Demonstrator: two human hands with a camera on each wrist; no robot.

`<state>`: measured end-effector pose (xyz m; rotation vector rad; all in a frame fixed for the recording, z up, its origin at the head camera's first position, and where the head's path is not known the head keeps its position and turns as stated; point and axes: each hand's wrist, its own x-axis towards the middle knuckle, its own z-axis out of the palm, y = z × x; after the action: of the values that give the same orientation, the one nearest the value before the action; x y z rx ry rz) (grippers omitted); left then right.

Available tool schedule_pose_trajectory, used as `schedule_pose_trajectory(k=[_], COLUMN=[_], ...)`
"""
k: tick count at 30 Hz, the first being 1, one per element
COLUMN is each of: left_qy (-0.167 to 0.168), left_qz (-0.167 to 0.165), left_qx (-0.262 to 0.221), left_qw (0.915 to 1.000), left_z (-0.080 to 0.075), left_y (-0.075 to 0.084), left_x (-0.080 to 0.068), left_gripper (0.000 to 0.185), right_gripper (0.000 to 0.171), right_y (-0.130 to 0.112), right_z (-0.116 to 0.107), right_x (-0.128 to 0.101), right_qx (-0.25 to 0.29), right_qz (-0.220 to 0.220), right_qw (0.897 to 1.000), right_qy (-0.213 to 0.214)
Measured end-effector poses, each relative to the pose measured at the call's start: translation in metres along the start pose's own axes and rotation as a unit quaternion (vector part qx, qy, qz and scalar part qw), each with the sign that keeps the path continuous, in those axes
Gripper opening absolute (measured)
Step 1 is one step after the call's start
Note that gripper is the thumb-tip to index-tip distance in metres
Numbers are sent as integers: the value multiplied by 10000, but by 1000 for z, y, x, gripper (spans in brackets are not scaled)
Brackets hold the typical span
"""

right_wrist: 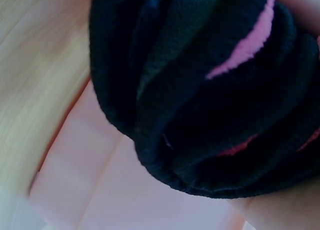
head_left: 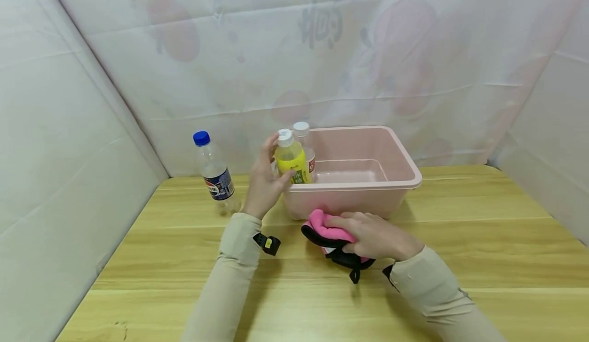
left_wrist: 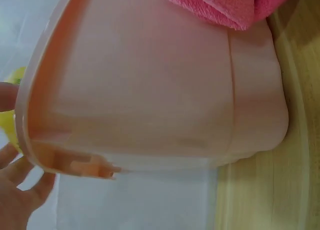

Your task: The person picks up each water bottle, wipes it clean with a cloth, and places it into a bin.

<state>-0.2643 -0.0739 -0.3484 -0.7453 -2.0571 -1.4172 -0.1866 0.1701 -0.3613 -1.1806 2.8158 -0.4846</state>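
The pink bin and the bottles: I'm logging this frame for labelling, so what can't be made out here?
- Second white-capped bottle, head view: mostly hidden behind the yellow bottle that the left hand grips.
- Pink bin floor, head view: the near wall hides part of it.
- Pink and black cloth, right wrist view: too close, blurred, shape unclear; the right hand covers it in the head view.
- Yellow bottle, left wrist view: only a sliver past the bin's rim.

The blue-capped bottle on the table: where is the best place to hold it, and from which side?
Grip the blue-capped bottle around its labelled middle, coming from its right. It stands upright and alone on the table; the wall crowds its left.
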Motion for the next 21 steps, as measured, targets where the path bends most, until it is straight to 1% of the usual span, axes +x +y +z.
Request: schedule_pose_trajectory(k=[3, 6, 9, 13, 16, 21], left_qy=[-326, -423, -572, -850, -904, -884], left_qz=[-34, -47, -66, -107, -210, -352], left_qx=[378, 704, 871, 1051, 1224, 1395], left_qw=[9987, 9966, 9945, 9908, 9881, 9856], left_z=[3, 4, 3, 3, 4, 6], left_y=[-3, -6, -7, -3, 1, 3], left_x=[0, -1, 0, 5, 7, 7], left_gripper=[84, 82, 81, 80, 78, 77], right_gripper=[59, 58, 58, 59, 60, 60], right_y=[0, 0, -1, -2, -2, -3], right_z=[0, -1, -1, -2, -2, -2], right_x=[0, 1, 1, 0, 0, 1], right_qx=[15, -1, -9, 12, 1, -9], right_qz=[-12, -71, -91, -18, -28, -90], right_qw=[10000, 10000, 10000, 10000, 10000, 10000], right_qy=[4, 28, 33, -15, -22, -10])
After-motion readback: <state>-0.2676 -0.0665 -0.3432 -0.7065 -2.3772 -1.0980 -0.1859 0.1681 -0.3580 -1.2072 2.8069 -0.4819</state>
